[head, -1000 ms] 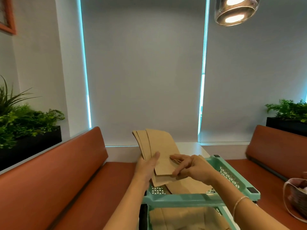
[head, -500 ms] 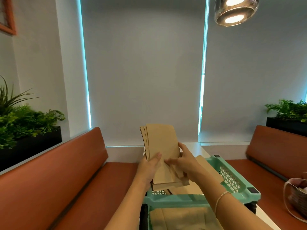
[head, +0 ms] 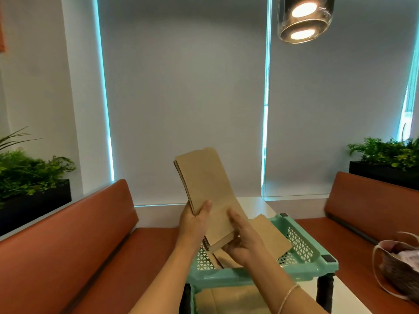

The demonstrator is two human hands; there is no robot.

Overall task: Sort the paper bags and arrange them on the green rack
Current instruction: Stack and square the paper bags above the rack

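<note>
A stack of flat brown paper bags (head: 205, 184) stands nearly upright above the green rack (head: 303, 266). My left hand (head: 195, 225) grips the stack's left edge, thumb across the front. My right hand (head: 243, 242) holds the stack's lower end, index finger lying up the front face. More brown bags (head: 269, 234) lie in the rack's top tray, partly hidden behind my right hand. Another brown bag (head: 231, 300) lies on the shelf below.
Red-brown bench seats (head: 68, 241) flank the white table (head: 353, 295) on both sides. A bag with a pale handle (head: 399, 266) sits at the right edge. Planters with green plants (head: 29, 173) stand behind both benches. A pendant lamp (head: 303, 19) hangs above.
The fanned bags have been squared into one neat stack and lifted more upright. My right hand slid from the stack's side down to its lower end.
</note>
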